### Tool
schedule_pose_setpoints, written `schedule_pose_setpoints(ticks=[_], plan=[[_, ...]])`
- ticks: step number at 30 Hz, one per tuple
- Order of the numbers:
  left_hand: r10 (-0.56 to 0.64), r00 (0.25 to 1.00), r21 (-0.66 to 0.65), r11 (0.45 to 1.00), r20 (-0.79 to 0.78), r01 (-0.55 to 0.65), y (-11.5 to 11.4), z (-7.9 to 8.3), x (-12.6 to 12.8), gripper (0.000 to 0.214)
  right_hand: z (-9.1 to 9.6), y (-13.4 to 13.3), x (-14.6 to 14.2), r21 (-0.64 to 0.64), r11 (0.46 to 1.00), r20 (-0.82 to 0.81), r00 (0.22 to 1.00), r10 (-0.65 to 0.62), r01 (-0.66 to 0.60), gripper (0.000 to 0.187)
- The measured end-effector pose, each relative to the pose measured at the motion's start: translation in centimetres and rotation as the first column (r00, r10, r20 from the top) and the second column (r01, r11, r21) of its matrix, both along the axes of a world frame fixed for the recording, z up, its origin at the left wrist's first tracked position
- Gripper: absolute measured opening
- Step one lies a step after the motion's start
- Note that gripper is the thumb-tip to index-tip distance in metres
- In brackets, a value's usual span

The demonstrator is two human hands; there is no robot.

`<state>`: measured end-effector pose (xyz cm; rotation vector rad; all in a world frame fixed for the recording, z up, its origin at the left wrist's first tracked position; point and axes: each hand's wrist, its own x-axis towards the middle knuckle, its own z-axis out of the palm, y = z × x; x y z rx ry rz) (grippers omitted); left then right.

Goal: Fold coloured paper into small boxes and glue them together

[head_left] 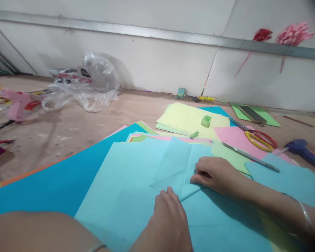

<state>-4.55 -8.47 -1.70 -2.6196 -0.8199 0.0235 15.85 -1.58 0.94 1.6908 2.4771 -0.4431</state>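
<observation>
A partly folded sheet of light blue paper [173, 164] lies on a stack of larger light blue sheets [115, 182], its creases plainly visible. My right hand [216, 175] is closed at the folded sheet's right side, thumb and curled fingers pinching its edge. From below, my left hand [170, 218] reaches to the sheet's lower left edge. Its fingers are side by side and extended, with their tips at the paper; the thumb is hidden.
Scissors [258, 138] and a slim grey cutter [252, 157] rest on coloured paper at right. A blue-handled tool [307, 152] lies beyond them. At left are a pink glue gun [16, 105] and a clear plastic bag [94, 84]. A phone [252, 113] lies near the wall.
</observation>
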Motion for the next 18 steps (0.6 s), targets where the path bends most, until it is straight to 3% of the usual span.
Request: schedule_pose_setpoints(ticks=[3, 5, 9, 13, 18], plan=[[-0.107, 0.993, -0.264, 0.96, -0.048, 0.091, 2.2, 2.2, 0.0, 0.02, 0.0, 0.0, 0.0, -0.018, 1.0, 0.009, 1.0, -0.02, 0.02, 0.032], [-0.115, 0.991, -0.392, 0.917, -0.074, 0.077, 3.3, 3.6, 0.2, 0.016, 0.1, 0.0, -0.1, -0.023, 0.999, 0.013, 1.0, -0.029, 0.029, 0.03], [-0.039, 0.996, -0.34, 0.94, -0.086, 0.008, 3.7, 4.3, 0.5, 0.009, 0.2, -0.1, -0.2, -0.019, 1.0, 0.009, 1.0, -0.02, 0.02, 0.03], [-0.075, 0.997, -0.236, 0.969, -0.021, 0.068, 2.7, 3.0, 0.1, 0.016, 0.3, -0.2, -0.3, -0.016, 1.0, 0.032, 0.999, -0.017, 0.017, 0.031], [-0.046, 0.996, -0.067, 0.996, 0.071, 0.051, 2.2, 2.3, 0.1, 0.033, 0.1, -0.2, -0.1, 0.003, 1.0, 0.0, 1.0, 0.001, -0.001, 0.033]])
